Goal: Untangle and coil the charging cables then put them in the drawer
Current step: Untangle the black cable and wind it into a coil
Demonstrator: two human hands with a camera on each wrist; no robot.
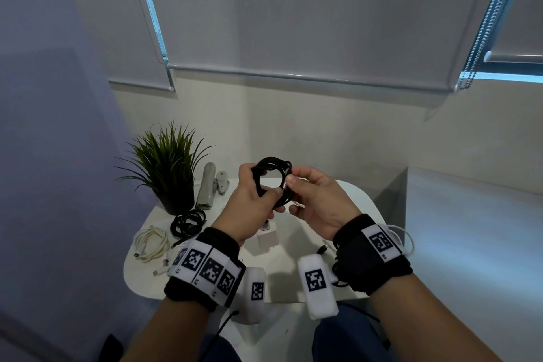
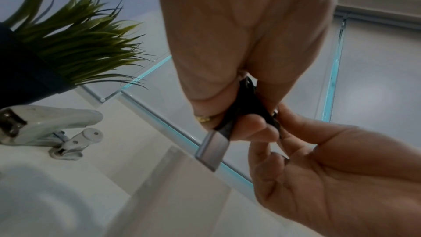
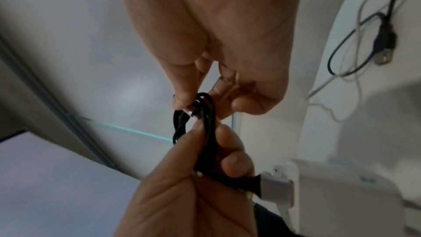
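Observation:
A black charging cable (image 1: 271,169) is wound into a small coil and held up above the white table (image 1: 346,200). My left hand (image 1: 260,186) grips the coil's left side, fingers curled through the loop; the cable's silver USB plug (image 2: 213,150) sticks out below that grip. My right hand (image 1: 291,185) pinches the other small silver connector tip (image 3: 189,112) against the coil's right side (image 3: 205,123). A second black coil (image 1: 188,222) and a white coiled cable (image 1: 151,242) lie on the table's left part. No drawer is in view.
A potted plant (image 1: 167,167) and a stapler (image 1: 207,185) stand at the table's back left. A white charger adapter (image 1: 267,239) sits under my hands. Loose black and white cables with a USB plug (image 3: 382,39) trail at the table's right edge.

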